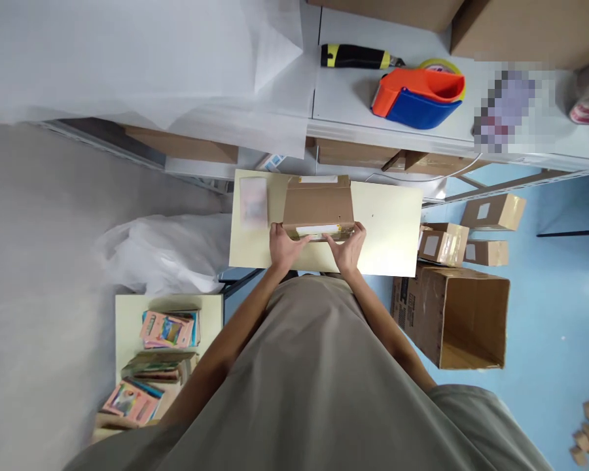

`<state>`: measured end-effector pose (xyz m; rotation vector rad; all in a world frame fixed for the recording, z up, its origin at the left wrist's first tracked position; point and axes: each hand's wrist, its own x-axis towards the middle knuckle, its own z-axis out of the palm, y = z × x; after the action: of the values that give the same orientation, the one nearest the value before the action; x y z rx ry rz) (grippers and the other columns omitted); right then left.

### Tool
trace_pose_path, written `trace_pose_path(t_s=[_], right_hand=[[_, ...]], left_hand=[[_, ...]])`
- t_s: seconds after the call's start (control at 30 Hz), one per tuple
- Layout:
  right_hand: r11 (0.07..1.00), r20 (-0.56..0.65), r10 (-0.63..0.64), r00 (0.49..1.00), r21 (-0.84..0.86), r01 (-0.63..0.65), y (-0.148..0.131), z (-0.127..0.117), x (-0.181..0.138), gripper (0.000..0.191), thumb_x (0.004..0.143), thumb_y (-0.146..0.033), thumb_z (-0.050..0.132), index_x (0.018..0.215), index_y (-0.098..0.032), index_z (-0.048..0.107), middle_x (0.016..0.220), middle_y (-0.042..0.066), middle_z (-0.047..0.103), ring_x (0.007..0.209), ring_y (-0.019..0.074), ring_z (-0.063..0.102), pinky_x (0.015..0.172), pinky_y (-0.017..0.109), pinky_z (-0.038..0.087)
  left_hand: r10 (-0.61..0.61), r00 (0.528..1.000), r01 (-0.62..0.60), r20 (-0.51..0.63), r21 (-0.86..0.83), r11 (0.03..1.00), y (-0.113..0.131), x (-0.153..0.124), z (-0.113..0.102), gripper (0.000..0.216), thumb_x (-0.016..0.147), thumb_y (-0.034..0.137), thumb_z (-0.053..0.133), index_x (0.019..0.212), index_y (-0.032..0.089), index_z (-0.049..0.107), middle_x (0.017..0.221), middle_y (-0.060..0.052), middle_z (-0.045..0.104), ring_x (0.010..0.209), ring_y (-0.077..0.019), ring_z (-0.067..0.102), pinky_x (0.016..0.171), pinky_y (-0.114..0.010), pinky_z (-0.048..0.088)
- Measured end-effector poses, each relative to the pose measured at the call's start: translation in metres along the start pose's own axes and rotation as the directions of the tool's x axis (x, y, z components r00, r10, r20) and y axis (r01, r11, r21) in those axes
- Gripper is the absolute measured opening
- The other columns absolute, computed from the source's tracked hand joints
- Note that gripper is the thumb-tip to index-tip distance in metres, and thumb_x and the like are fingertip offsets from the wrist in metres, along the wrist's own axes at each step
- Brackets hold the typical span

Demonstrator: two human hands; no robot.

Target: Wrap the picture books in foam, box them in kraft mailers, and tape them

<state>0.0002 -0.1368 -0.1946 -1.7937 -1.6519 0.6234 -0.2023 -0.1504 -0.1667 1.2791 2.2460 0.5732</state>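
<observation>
A small brown cardboard box [318, 204] rests on the narrow cream table in front of me. White label strips show along its near and far edges. My left hand [285, 247] grips the near left corner, its thumb lying along the near edge. At the near right corner, my right hand [346, 250] holds the box in the same way, thumb pointing inward. The fingers of both hands are partly hidden behind the box's sides. Left of the box, a flat, pale packet [254, 203] lies on the cream table [392, 229].
On the white workbench stand an orange and blue tape dispenser [419, 98] and a black and yellow utility knife [356, 57]. A large open carton [474, 320] and smaller boxes [493, 212] are at right. Stacked books [169, 329] and white plastic wrap [171, 252] lie at left.
</observation>
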Motion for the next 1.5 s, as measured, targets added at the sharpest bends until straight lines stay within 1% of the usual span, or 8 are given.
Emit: trace_pose_path(t_s=[0.13,0.33,0.5,0.67,0.9,1.07,1.3,1.5], right_hand=[[0.998,-0.037,0.008,0.999,-0.061,-0.011,-0.012,0.014,-0.011,0.089,0.096,-0.071,0.074,0.151,-0.012,0.036,0.15,0.032,0.048,0.147,0.0418,0.049,0.126,0.066,0.043],[0.996,-0.012,0.082,0.997,-0.017,-0.082,-0.019,0.025,-0.035,0.056,0.105,-0.058,0.064,0.14,-0.02,0.045,0.146,0.024,0.055,0.135,0.0326,0.061,0.112,0.055,0.058],[0.973,0.081,0.228,0.97,0.006,-0.229,-0.01,0.019,-0.061,0.067,0.097,-0.076,0.066,0.132,-0.02,0.054,0.136,0.02,0.067,0.12,0.0288,0.07,0.104,0.05,0.064],[0.948,0.208,0.305,0.929,0.022,-0.317,0.008,0.005,-0.066,0.072,0.092,-0.086,0.06,0.116,-0.018,0.065,0.122,0.02,0.077,0.113,0.0312,0.076,0.102,0.051,0.064],[0.924,0.155,0.338,0.928,0.131,-0.359,0.009,-0.006,-0.006,0.064,0.099,-0.069,0.058,0.128,-0.013,0.069,0.136,0.027,0.075,0.119,0.0318,0.076,0.101,0.05,0.063],[0.887,0.213,0.385,0.898,0.183,-0.424,-0.004,-0.008,0.028,0.061,0.097,-0.06,0.065,0.131,-0.01,0.07,0.131,0.026,0.079,0.12,0.0313,0.077,0.104,0.049,0.062],[0.91,0.191,0.33,0.925,0.198,-0.365,-0.01,-0.035,0.015,0.08,0.095,-0.079,0.058,0.134,-0.011,0.072,0.129,0.025,0.079,0.118,0.0335,0.076,0.098,0.047,0.063],[0.897,0.245,0.325,0.913,0.226,-0.38,-0.012,-0.048,-0.01,0.088,0.093,-0.087,0.055,0.134,-0.011,0.072,0.13,0.024,0.079,0.119,0.0342,0.075,0.092,0.044,0.062]], left_hand=[[0.011,0.999,-0.011,0.033,-0.012,1.0,-0.011,0.011,-0.009,0.081,0.071,0.052,0.1,0.13,0.014,0.059,0.132,-0.021,0.066,0.134,-0.0419,0.062,0.119,-0.048,0.049],[0.092,0.993,-0.088,0.073,-0.058,0.994,-0.039,0.03,-0.016,0.072,0.078,0.041,0.096,0.134,0.014,0.059,0.137,-0.023,0.064,0.14,-0.0411,0.059,0.122,-0.049,0.047],[0.153,0.942,-0.129,0.298,-0.098,0.987,-0.083,0.031,-0.013,0.046,0.085,0.023,0.084,0.126,0.019,0.064,0.131,-0.017,0.068,0.12,-0.0317,0.071,0.109,-0.042,0.057],[0.147,0.845,-0.079,0.515,-0.152,0.985,-0.115,0.032,-0.012,0.051,0.079,0.004,0.067,0.128,0.019,0.068,0.13,-0.014,0.074,0.101,-0.0238,0.077,0.098,-0.037,0.062],[0.123,0.903,-0.018,0.413,-0.25,0.968,-0.075,0.081,-0.015,0.061,0.084,0.005,0.06,0.143,0.016,0.065,0.148,-0.02,0.071,0.127,-0.0281,0.073,0.11,-0.041,0.058],[0.066,0.928,0.045,0.366,-0.286,0.957,-0.039,0.094,-0.022,0.066,0.079,0.006,0.068,0.145,0.017,0.064,0.141,-0.018,0.075,0.117,-0.0266,0.076,0.104,-0.039,0.06],[0.083,0.967,0.011,0.24,-0.366,0.931,-0.032,0.07,-0.042,0.065,0.087,0.016,0.067,0.151,0.021,0.06,0.137,-0.011,0.077,0.112,-0.0227,0.074,0.097,-0.035,0.061],[0.045,0.978,0.04,0.205,-0.394,0.918,-0.032,0.032,-0.044,0.065,0.095,0.046,0.074,0.153,0.02,0.059,0.143,-0.014,0.072,0.115,-0.0244,0.072,0.089,-0.033,0.06]])
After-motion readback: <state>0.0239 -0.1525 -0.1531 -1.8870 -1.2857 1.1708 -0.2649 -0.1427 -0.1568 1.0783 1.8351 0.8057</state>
